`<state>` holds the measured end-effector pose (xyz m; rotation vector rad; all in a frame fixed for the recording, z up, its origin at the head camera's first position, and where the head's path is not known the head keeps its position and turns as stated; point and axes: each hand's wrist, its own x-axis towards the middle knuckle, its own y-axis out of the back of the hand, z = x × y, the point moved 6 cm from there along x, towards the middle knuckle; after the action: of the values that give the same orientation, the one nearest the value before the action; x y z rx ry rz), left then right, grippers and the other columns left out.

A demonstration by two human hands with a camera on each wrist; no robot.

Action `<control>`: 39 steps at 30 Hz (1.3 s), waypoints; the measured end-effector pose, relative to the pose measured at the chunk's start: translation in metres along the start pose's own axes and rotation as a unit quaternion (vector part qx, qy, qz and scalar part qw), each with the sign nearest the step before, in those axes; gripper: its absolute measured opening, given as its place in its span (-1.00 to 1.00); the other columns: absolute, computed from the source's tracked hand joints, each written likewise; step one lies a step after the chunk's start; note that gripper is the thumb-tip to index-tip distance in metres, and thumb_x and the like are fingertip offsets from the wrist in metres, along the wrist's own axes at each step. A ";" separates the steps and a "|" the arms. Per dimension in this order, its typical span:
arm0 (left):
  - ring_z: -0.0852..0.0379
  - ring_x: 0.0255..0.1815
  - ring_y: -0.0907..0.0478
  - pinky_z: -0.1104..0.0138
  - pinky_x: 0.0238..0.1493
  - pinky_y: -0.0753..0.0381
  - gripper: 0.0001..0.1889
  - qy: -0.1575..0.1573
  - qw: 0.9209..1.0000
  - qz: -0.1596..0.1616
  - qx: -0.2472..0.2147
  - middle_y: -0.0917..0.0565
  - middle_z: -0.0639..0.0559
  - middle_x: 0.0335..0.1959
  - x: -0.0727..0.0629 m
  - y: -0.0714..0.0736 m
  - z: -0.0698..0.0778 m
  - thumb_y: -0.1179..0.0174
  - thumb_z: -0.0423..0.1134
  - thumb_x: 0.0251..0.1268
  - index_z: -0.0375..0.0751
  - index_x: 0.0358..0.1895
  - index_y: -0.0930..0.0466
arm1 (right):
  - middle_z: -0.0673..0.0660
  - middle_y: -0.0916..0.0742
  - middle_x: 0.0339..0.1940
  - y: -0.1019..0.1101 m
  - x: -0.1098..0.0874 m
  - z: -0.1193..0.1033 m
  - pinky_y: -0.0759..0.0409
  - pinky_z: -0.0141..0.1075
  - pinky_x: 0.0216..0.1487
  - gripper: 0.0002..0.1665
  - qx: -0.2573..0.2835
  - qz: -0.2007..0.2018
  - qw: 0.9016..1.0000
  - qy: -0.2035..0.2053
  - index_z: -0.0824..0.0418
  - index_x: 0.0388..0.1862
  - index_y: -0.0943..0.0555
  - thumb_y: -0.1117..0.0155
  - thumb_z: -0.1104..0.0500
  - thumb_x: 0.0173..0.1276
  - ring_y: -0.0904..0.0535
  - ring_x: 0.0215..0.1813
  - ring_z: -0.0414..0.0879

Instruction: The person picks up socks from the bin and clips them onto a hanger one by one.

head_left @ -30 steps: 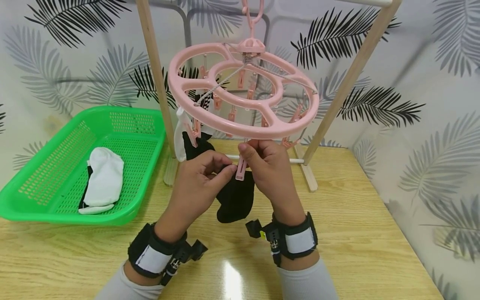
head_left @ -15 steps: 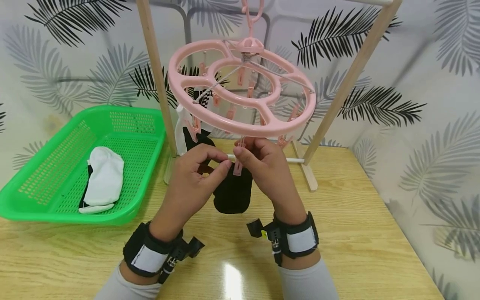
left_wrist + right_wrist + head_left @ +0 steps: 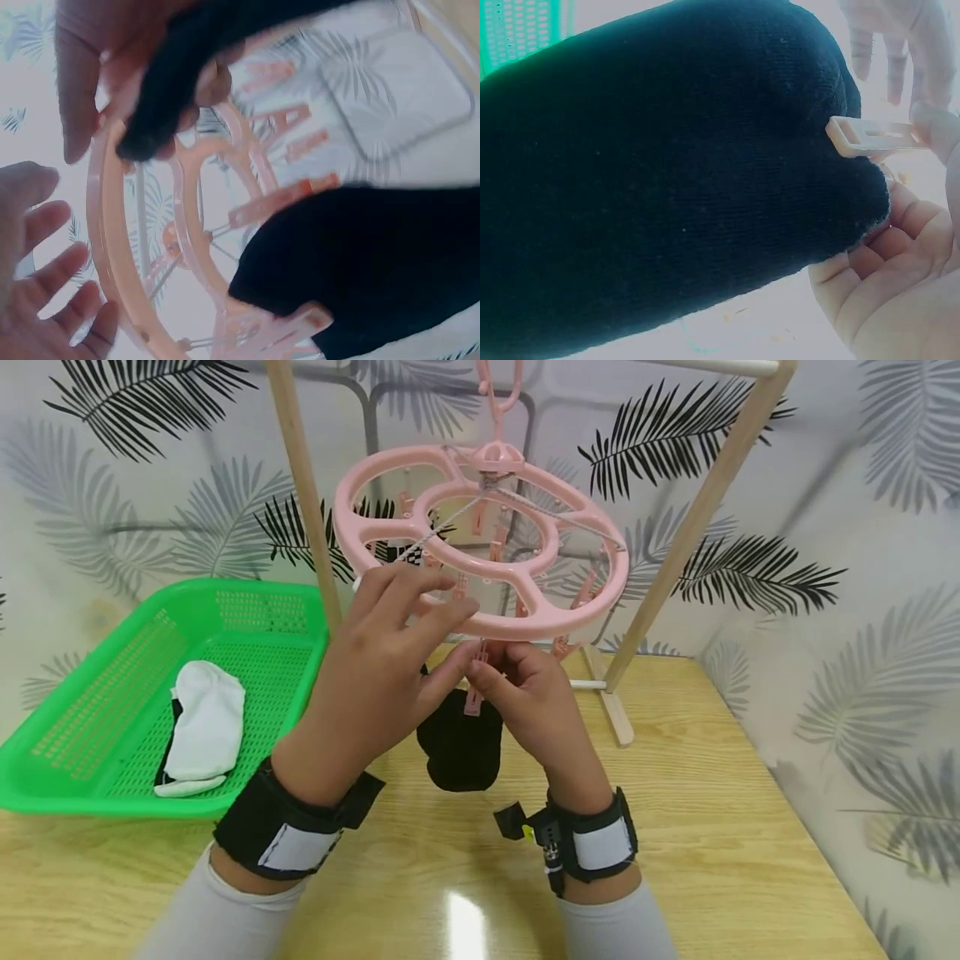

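A black sock (image 3: 461,752) hangs below the front rim of a round pink drying hanger (image 3: 517,628). At the sock's top edge is a pink clothespin (image 3: 473,700), which my right hand (image 3: 536,702) pinches between thumb and fingers. In the right wrist view the clothespin (image 3: 874,136) bites the sock's edge (image 3: 675,172), with my right fingers (image 3: 915,206) behind. My left hand (image 3: 375,668) is raised left of it, fingers spread, its thumb tip close to the clothespin. Whether that thumb touches it I cannot tell. Another black sock (image 3: 375,262) hangs by a clothespin in the left wrist view.
At the left a green basket (image 3: 82,803) holds a white sock (image 3: 206,718) and something black beneath. Wooden posts (image 3: 697,527) stand on both sides of the hanger. Several pink clothespins (image 3: 498,543) dangle under its rings. A patterned backdrop (image 3: 847,710) lies behind the wooden table (image 3: 712,860).
My left hand has let go of the black sock's edge and risen, its fingers spreading out by the hanger rim. My right hand stays on the clothespin. The sock hangs a little higher.
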<state>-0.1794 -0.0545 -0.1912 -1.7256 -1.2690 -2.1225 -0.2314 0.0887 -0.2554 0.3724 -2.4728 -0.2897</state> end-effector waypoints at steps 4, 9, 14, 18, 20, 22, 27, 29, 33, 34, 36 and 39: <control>-0.24 0.10 -0.37 0.01 0.17 -0.37 -0.66 -0.001 0.997 -0.049 0.056 -0.55 -0.27 0.08 0.006 -0.006 -0.002 -0.27 -0.17 0.36 -0.25 0.12 -0.66 | 0.13 -0.61 -0.41 0.001 0.000 -0.001 -0.49 -0.25 -0.39 -0.35 0.001 0.002 1.000 -0.001 0.30 -0.10 -0.62 -0.25 -0.29 0.34 -0.54 -0.37 0.02; -0.23 0.04 -0.39 0.01 0.14 -0.38 -0.67 0.014 0.996 -0.060 0.060 -0.59 -0.23 -0.03 0.004 -0.008 -0.005 -0.26 -0.17 0.38 -0.26 0.10 -0.67 | 0.13 -0.59 -0.37 0.001 0.000 0.000 -0.50 -0.27 -0.40 -0.74 -0.011 0.002 1.000 -0.021 0.29 -0.05 -0.62 -0.32 0.13 0.41 -0.52 -0.35 -0.01; -0.25 -0.01 -0.39 0.00 0.11 -0.37 -0.64 0.050 0.995 -0.066 0.051 -0.58 -0.24 -0.10 0.005 -0.009 -0.009 -0.25 -0.13 0.39 -0.26 0.12 -0.66 | 0.13 -0.58 -0.38 -0.001 0.001 0.004 -0.50 -0.27 -0.40 -0.78 -0.035 0.001 0.998 -0.044 0.26 -0.05 -0.62 -0.35 0.21 0.38 -0.52 -0.37 -0.02; -0.25 0.00 -0.38 0.00 0.11 -0.37 -0.62 0.076 0.992 -0.081 0.052 -0.56 -0.25 -0.11 0.006 -0.013 -0.011 -0.27 -0.10 0.38 -0.25 0.13 -0.66 | 0.11 -0.60 -0.37 -0.002 0.002 0.009 -0.52 -0.26 -0.37 -0.74 -0.058 0.002 0.997 -0.058 0.19 0.00 -0.64 -0.37 0.15 0.37 -0.52 -0.37 -0.05; -0.25 0.02 -0.38 0.00 0.13 -0.37 -0.60 0.085 0.991 -0.087 0.051 -0.55 -0.26 -0.11 0.006 -0.014 -0.012 -0.28 -0.08 0.37 -0.25 0.15 -0.66 | 0.09 -0.62 -0.35 -0.001 0.002 0.010 -0.55 -0.23 -0.33 -0.72 -0.068 0.002 0.996 -0.058 0.16 0.03 -0.65 -0.36 0.13 0.38 -0.53 -0.35 -0.06; -0.25 0.05 -0.39 -0.01 0.15 -0.37 -0.57 0.092 0.990 -0.092 0.052 -0.55 -0.26 -0.10 0.005 -0.014 -0.013 -0.29 -0.06 0.36 -0.26 0.16 -0.65 | 0.08 -0.64 -0.33 -0.001 0.001 0.011 -0.57 -0.20 -0.29 -0.70 -0.074 -0.003 0.996 -0.056 0.15 0.07 -0.64 -0.35 0.12 0.39 -0.54 -0.31 -0.07; -0.25 0.08 -0.39 0.00 0.17 -0.38 -0.53 0.102 0.989 -0.095 0.055 -0.56 -0.24 -0.09 0.003 -0.014 -0.015 -0.30 -0.02 0.34 -0.26 0.17 -0.64 | 0.08 -0.70 -0.17 0.003 0.000 0.010 -0.62 -0.14 -0.14 -0.60 -0.080 -0.016 0.995 -0.051 0.15 0.22 -0.59 -0.31 0.17 0.42 -0.61 -0.17 -0.08; -0.24 0.09 -0.39 0.01 0.18 -0.39 -0.53 0.107 0.988 -0.095 0.058 -0.57 -0.23 -0.09 0.003 -0.014 -0.017 -0.31 0.00 0.33 -0.28 0.13 -0.65 | 0.10 -0.72 -0.08 0.004 -0.001 0.010 -0.62 -0.13 -0.06 -0.57 -0.084 -0.022 0.995 -0.052 0.19 0.25 -0.58 -0.30 0.19 0.43 -0.64 -0.07 -0.07; -0.24 0.10 -0.40 0.02 0.22 -0.38 -0.54 0.111 0.987 -0.095 0.064 -0.58 -0.23 -0.09 0.003 -0.012 -0.021 -0.33 0.02 0.30 -0.36 -0.02 -0.64 | 0.13 -0.71 0.05 0.009 -0.002 0.005 -0.61 -0.11 0.04 -0.55 -0.096 -0.039 0.993 -0.063 0.25 0.26 -0.57 -0.31 0.20 0.42 -0.64 0.06 -0.06; -0.24 0.10 -0.40 0.02 0.22 -0.39 -0.54 0.114 0.987 -0.097 0.065 -0.58 -0.23 -0.10 0.003 -0.011 -0.023 -0.34 0.02 0.29 -0.38 -0.06 -0.63 | 0.13 -0.71 0.06 0.011 -0.003 0.002 -0.62 -0.11 0.03 -0.55 -0.104 -0.044 0.992 -0.064 0.25 0.26 -0.57 -0.31 0.19 0.42 -0.64 0.06 -0.07; -0.24 0.08 -0.41 0.02 0.21 -0.39 -0.55 0.113 0.987 -0.096 0.063 -0.58 -0.23 -0.13 0.003 -0.010 -0.026 -0.36 0.01 0.27 -0.39 -0.11 -0.61 | 0.10 -0.73 0.03 0.015 -0.006 -0.006 -0.62 -0.13 -0.01 -0.60 -0.117 -0.044 0.990 -0.058 0.25 0.20 -0.61 -0.31 0.18 0.42 -0.65 0.02 -0.09; -0.23 0.03 -0.42 0.03 0.18 -0.38 -0.57 0.112 0.988 -0.095 0.051 -0.55 -0.20 -0.21 0.002 -0.007 -0.030 -0.37 0.00 0.25 -0.37 -0.19 -0.58 | 0.07 -0.76 -0.20 0.026 -0.011 -0.019 -0.63 -0.22 -0.17 -0.78 -0.120 -0.006 0.992 -0.041 0.26 -0.04 -0.69 -0.31 0.17 0.42 -0.66 -0.18 -0.13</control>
<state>-0.2064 -0.0688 -0.1928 -1.3285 -1.4967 -2.2323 -0.2162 0.1148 -0.2387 0.2785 -2.4806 -0.6108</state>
